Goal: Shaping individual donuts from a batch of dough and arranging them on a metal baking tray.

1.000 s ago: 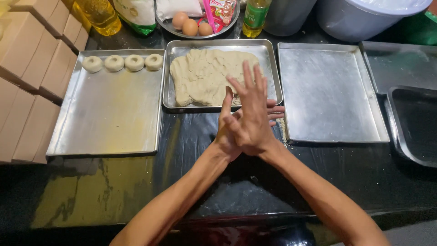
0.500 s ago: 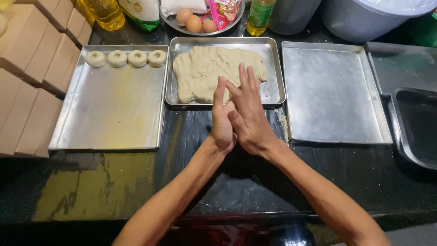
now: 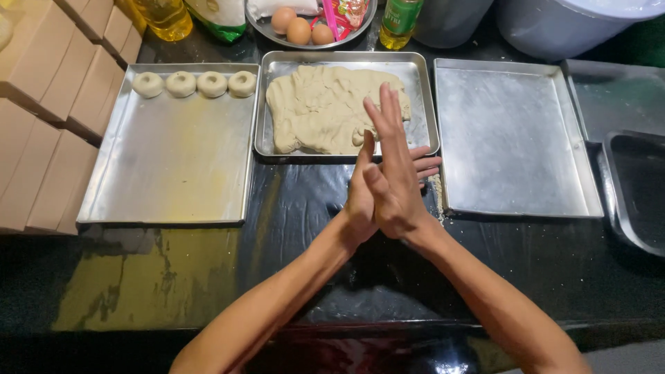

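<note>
dough slab [image 3: 325,107] fills the middle tray [image 3: 422,97] at the counter's far edge while i press my left hand [image 3: 364,197] and right hand [image 3: 391,173] palm to palm, fingers straight and now crossed, seemingly rolling a piece i cannot see.

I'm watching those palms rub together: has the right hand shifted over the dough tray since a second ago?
Yes. The right hand has swung upright; its fingertips now point farther up over the dough tray, having leaned rightward before.

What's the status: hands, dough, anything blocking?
Left hand and right hand pressed palm to palm. Dough slab in middle tray. Four dough rings on left tray. Nothing blocking.
</note>
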